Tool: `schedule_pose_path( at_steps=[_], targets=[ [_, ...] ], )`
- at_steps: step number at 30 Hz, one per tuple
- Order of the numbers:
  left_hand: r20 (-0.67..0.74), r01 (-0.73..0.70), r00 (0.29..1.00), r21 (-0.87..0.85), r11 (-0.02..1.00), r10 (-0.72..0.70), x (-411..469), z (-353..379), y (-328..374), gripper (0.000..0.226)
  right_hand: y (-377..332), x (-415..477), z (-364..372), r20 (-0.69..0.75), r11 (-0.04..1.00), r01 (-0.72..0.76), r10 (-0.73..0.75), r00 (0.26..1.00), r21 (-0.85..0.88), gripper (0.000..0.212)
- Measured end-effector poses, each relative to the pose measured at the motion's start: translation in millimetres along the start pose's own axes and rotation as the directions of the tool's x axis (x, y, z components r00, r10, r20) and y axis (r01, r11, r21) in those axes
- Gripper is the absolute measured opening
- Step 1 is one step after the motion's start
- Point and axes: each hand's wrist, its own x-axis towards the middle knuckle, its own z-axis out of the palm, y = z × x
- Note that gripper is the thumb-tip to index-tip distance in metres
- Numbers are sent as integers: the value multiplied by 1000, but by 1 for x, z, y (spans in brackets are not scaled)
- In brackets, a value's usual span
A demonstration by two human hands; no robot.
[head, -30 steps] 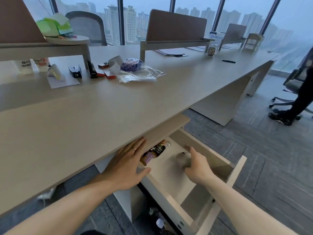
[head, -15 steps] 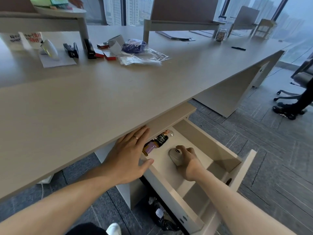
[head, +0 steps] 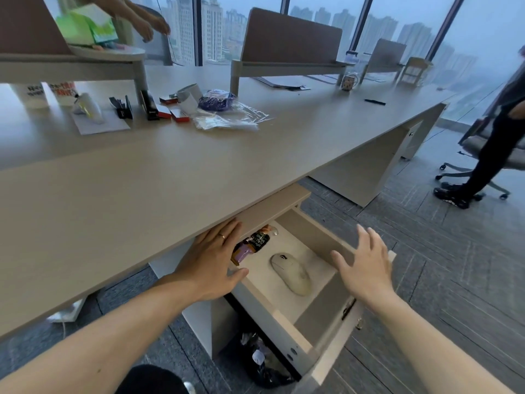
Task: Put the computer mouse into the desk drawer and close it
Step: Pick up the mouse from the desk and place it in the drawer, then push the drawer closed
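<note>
The pale computer mouse (head: 292, 273) lies on the floor of the pulled-out white desk drawer (head: 287, 334), near its middle. A dark and purple snack packet (head: 252, 245) lies beside it toward the drawer's back. My left hand (head: 211, 265) rests flat on the front edge of the wooden desk (head: 159, 180), fingers spread, thumb over the drawer's left wall. My right hand (head: 366, 265) hovers open above the drawer's right wall, holding nothing, apart from the mouse.
Boxes, a stapler and plastic bags (head: 227, 118) lie on the desk's far side. A black bin bag (head: 261, 362) sits on the floor under the drawer. Another person (head: 488, 155) stands at the right by an office chair; someone's hands (head: 150, 27) show at top left.
My right hand set the mouse on the drawer floor, let go, and lifted away to the right with fingers spread. My left hand stayed on the desk edge.
</note>
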Motion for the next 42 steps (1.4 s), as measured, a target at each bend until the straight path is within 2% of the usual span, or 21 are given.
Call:
schedule_pose_path(
  at_steps=[2,4,6,8,10,14,18,23,27,32,39,42],
  targets=[
    [35,35,999,18,999,-36,1,-2,4,99,15,-15,-7,-55,995,-91,93,994,52,87],
    [65,68,995,29,997,-70,1,-3,9,101,25,-28,-10,-26,950,-235,245,969,204,90],
    [85,89,992,33,995,-92,-1,-2,14,103,30,-37,-7,82,833,-388,389,918,394,86],
    [97,95,990,38,995,-98,-4,-2,18,103,33,-42,3,202,707,-513,480,854,486,70],
    [111,98,989,35,995,-102,-4,-3,18,102,24,-46,10,266,619,-566,513,817,544,53],
    [115,95,989,3,995,-95,-3,-5,16,99,39,-27,43,306,591,-570,491,816,572,79],
    [141,113,985,-76,991,-102,-1,-5,13,99,6,-20,39,336,590,-556,448,829,585,64],
    [205,117,975,-122,986,-90,-1,-12,11,96,-9,8,69,413,568,-563,383,826,600,74],
    [189,109,978,-96,989,-90,-1,-8,10,103,-49,13,66,449,535,-575,359,818,619,54],
    [182,98,980,-107,989,-77,-1,-8,9,101,-76,32,85,503,475,-597,323,802,647,65],
    [156,95,985,-105,990,-78,-2,-5,9,99,-103,51,105,523,416,-589,272,808,693,59],
    [145,96,986,-107,990,-80,-2,-4,9,99,-115,56,108,550,372,-616,279,788,695,56]
  ],
)
